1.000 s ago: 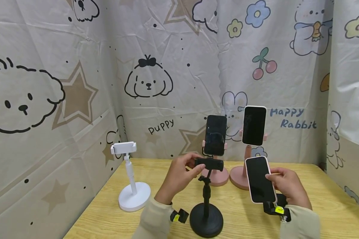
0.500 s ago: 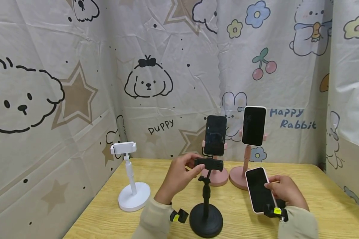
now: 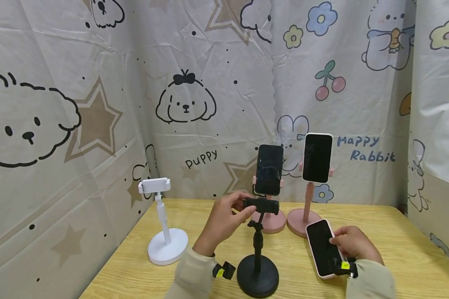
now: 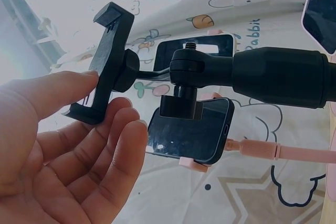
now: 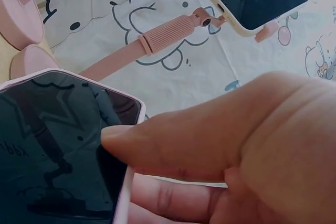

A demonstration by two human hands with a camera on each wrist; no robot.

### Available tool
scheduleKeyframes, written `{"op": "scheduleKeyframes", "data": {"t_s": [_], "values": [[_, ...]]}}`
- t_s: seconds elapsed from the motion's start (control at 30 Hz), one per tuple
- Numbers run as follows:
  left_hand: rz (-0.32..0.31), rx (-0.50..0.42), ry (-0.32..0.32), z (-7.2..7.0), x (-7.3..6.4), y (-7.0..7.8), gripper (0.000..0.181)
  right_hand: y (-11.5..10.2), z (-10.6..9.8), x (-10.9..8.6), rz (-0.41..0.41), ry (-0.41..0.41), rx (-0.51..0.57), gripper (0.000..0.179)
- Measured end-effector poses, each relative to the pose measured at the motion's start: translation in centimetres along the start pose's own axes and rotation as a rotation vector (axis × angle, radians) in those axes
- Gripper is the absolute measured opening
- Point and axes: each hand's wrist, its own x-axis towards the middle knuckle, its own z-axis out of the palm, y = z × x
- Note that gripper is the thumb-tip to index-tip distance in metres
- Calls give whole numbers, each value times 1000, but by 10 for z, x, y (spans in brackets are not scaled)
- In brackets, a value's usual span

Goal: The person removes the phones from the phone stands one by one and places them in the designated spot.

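Phone [image 3: 319,245], one, pink-edged, dark screen: tilted, low at the right of the black stand, pinched by the right hand [image 3: 357,244], thumb across the screen edge. Black stand [image 3: 258,243], one: upright on the table [image 3: 123,270], its holder without a phone, gripped at one end by the left hand [image 3: 224,218]. Behind: two pink stands [image 3: 309,195], each bearing an upright phone. Left: white stand [image 3: 164,222], one. Backdrop: printed curtain [image 3: 209,137].

We look into a cloth-walled tabletop booth [image 3: 108,187]; whether in a home or studio, we cannot tell. Cartoon-printed curtains [image 3: 224,104] hang behind and to both sides of the fingers [image 4: 126,145], above a wood-grain table [image 3: 131,257].
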Motion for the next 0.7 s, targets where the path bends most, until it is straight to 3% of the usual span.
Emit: {"op": "scheduleKeyframes", "data": {"t_s": [0.3,0.7], "values": [[8,6,2,0,0,-1,22,3,5,0,4,-27,14,29],[8,-17,-9,-1,0,-1,22,6,9,3,79,-45,35,29]]}}
